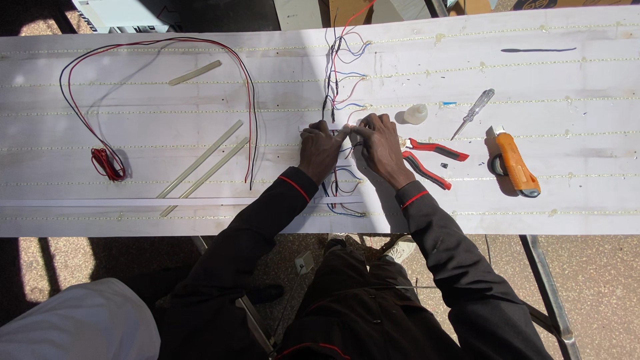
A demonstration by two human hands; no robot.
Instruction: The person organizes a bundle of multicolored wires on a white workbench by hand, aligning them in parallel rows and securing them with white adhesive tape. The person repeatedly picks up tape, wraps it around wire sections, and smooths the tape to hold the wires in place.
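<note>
White panel point(533, 193) is the landmark: a long board across a metal stand, crossed lengthwise by thin dotted strips point(520, 101). Near its middle both hands meet over a run of thin wires point(337, 87), red, blue and black, that comes down from the panel's far edge and passes under the fingers toward the near edge. The left hand point(319, 152) is curled narrow, fingertips pinched on something small at the joint; the right hand point(381, 148) is equally closed, fingers pressed against the same spot. What exactly sits between the fingertips is too small to tell, though it looks like wire ends.

To do this well, I judge the wire ends should be held taut and close to the strip they meet, so they do not spring away, with the loose strands below kept out from under the wrists.

Just right of the hands on the panel lie red-handled pliers point(430, 160), within easy reach. Farther right are an orange utility knife point(515, 163) and a small clear-handled screwdriver point(473, 112); a small white bottle point(415, 114) stands near the right hand. Toward the panel's left end lie pale flat sticks point(203, 159) and a long looped red-and-black cable point(247, 100), well clear of the joint.
</note>
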